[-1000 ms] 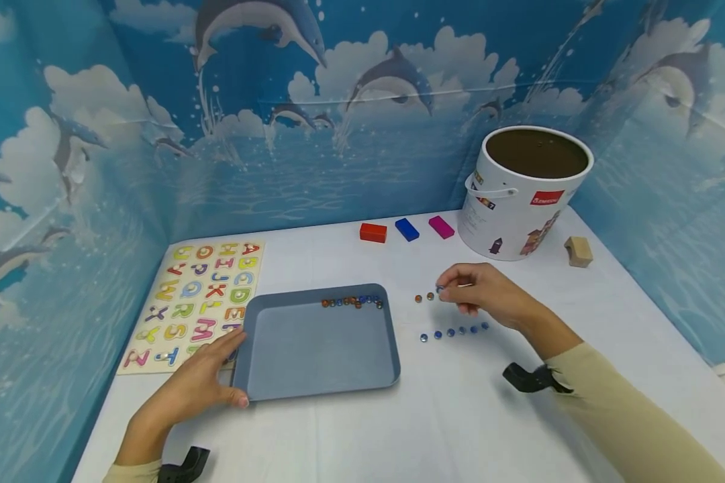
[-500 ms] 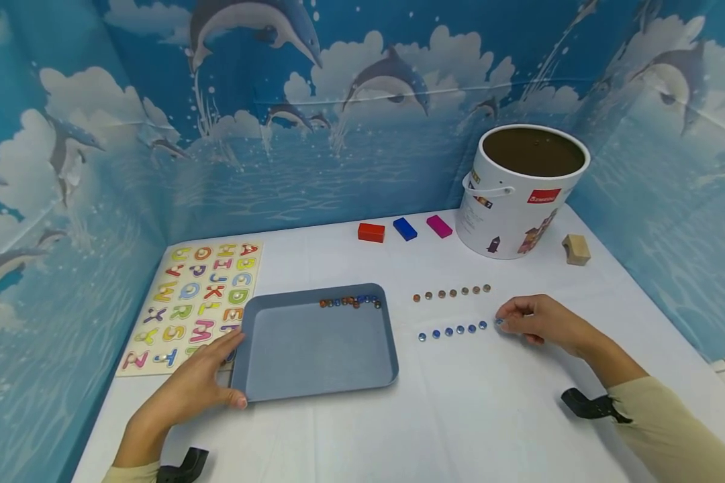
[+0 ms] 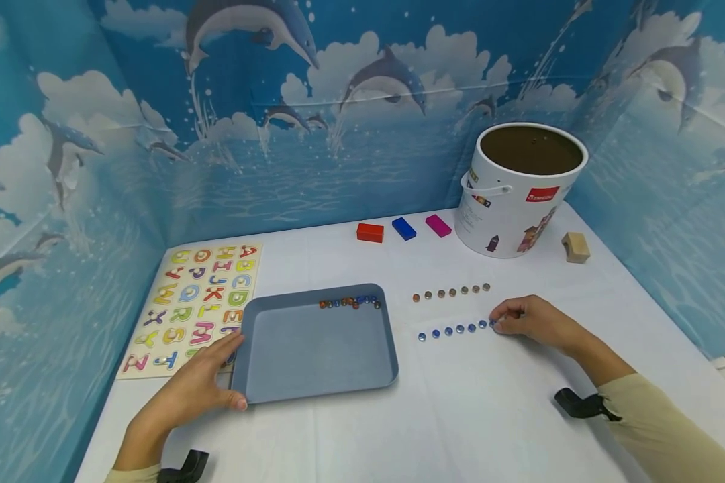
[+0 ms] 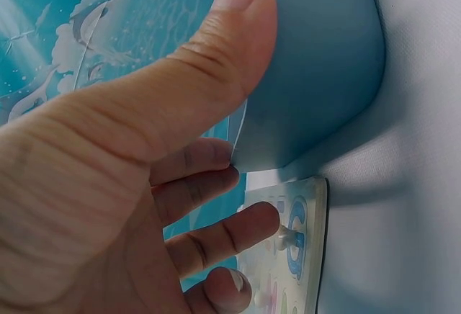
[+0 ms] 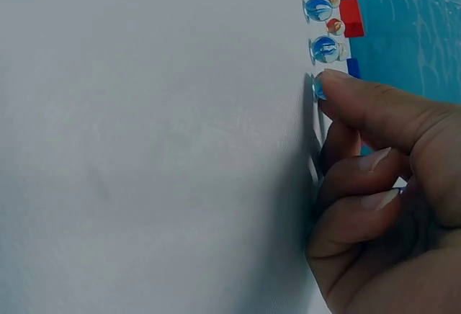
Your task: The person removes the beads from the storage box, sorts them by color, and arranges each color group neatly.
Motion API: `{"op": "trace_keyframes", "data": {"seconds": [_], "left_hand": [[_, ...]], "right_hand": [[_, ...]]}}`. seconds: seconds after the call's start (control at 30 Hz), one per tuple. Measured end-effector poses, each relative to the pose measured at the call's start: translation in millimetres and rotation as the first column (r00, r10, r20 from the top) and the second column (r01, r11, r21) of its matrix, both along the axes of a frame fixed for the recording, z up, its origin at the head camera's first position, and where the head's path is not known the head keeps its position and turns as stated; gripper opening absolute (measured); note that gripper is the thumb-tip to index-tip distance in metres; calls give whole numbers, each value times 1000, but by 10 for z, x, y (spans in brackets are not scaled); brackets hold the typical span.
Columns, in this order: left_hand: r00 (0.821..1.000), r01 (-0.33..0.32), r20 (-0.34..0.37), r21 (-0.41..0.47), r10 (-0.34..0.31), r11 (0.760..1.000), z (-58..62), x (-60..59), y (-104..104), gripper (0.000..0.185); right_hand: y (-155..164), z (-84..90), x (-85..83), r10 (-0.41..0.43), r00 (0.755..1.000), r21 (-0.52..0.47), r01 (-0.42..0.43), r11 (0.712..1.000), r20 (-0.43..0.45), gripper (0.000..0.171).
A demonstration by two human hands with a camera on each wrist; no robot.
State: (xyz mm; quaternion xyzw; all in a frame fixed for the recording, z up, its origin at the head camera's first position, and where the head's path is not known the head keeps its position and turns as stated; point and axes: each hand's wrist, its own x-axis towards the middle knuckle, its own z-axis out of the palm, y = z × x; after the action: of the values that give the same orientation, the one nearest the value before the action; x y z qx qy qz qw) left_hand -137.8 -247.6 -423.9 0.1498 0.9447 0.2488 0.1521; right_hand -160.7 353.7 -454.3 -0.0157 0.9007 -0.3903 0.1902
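"At the right hand [image 3: 534, 323], which component did we record?"

"We recorded a blue marble [image 5: 319, 88], pinched in that hand's fingertips and aligned with the blue row [image 3: 460, 329] extending to its left. A second row [image 3: 453, 292] lay beyond the first."

"And at the left hand [image 3: 199, 381]?"

"We observed it released, fingers relaxed and touching the edge of the grey tray [image 3: 320, 355]; the letter board [image 3: 195, 314] lay just beyond that hand."
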Motion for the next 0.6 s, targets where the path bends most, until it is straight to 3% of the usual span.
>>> {"op": "trace_keyframes", "data": {"seconds": [0.37,0.5,0.6], "left_hand": [[999,14,-37,0,-14,1000,6,-10,-11,119],[1000,10,-25,4,-10,1000,0,-13,-8,120],[1000,9,-8,4,-9,1000,3,-8,-4,120]], "right_hand": [[33,50,-8,-23,1000,-11,23,1000,-1,34],[-39,197,-70,-61,998,-22,61,998,-8,38],[-234,365,-186,-89,996,-84,86,993,-30,41]]}}
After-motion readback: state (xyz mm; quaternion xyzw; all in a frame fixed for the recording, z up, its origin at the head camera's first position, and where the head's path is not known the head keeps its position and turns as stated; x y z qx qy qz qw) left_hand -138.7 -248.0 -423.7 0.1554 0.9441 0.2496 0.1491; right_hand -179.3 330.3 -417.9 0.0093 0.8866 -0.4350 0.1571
